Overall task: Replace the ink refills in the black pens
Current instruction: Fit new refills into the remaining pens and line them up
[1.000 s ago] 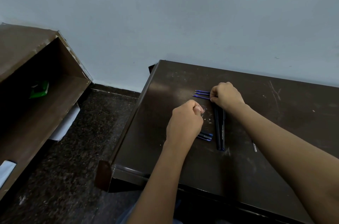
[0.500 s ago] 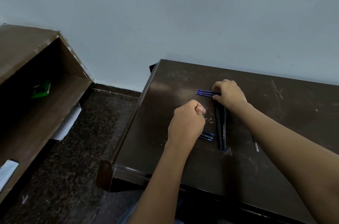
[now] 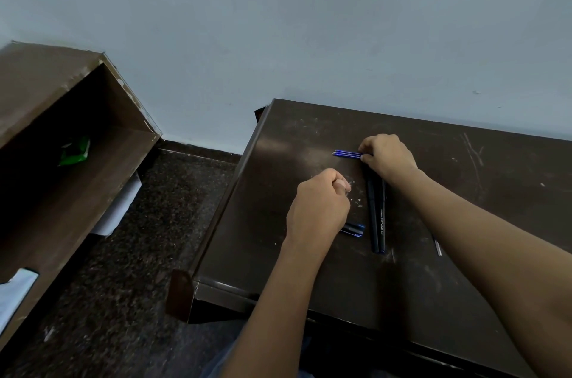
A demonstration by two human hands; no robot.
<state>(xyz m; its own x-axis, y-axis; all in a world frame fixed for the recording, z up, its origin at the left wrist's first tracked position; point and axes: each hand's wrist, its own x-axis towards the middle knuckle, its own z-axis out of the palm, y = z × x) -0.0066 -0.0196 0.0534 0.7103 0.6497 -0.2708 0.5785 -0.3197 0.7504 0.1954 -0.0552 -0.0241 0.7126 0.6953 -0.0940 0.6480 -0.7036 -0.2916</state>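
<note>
Two black pens lie side by side on the dark table, pointing towards me. Three thin blue refills lie together at the pens' far end. My right hand pinches the right ends of those refills with curled fingers. My left hand is curled into a fist just left of the pens, and its thumb and finger pinch a small clear object that I cannot make out. Under that hand, dark blue-tipped pen parts poke out. A thin metal-tipped refill shows beside my right forearm.
A brown open shelf unit stands to the left with a green packet inside and white paper below it. Dark speckled floor lies between shelf and table. A pale blue wall runs behind.
My right hand has gathered the blue refills from a spread fan into a tight parallel bundle and shifted slightly right. My left hand has barely moved.
</note>
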